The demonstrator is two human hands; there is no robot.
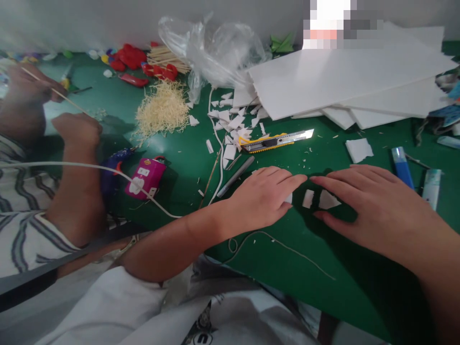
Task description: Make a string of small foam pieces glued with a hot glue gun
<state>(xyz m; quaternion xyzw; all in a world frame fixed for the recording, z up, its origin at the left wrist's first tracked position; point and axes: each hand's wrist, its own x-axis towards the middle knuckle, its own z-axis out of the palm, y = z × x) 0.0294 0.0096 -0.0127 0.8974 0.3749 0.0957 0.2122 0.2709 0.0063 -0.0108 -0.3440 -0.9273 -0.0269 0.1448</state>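
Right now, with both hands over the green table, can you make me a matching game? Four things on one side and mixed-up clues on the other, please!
Things:
1. Cutter knife
2. Socket block
3. Right hand
4. Pile of shreds

Clues:
A. Thumb and index finger apart, near a white triangular scrap
B. Pale and tangled in a heap
C. Bright pink
D. Yellow edges and a silver tip

Right pairs: 1-D, 2-C, 3-A, 4-B
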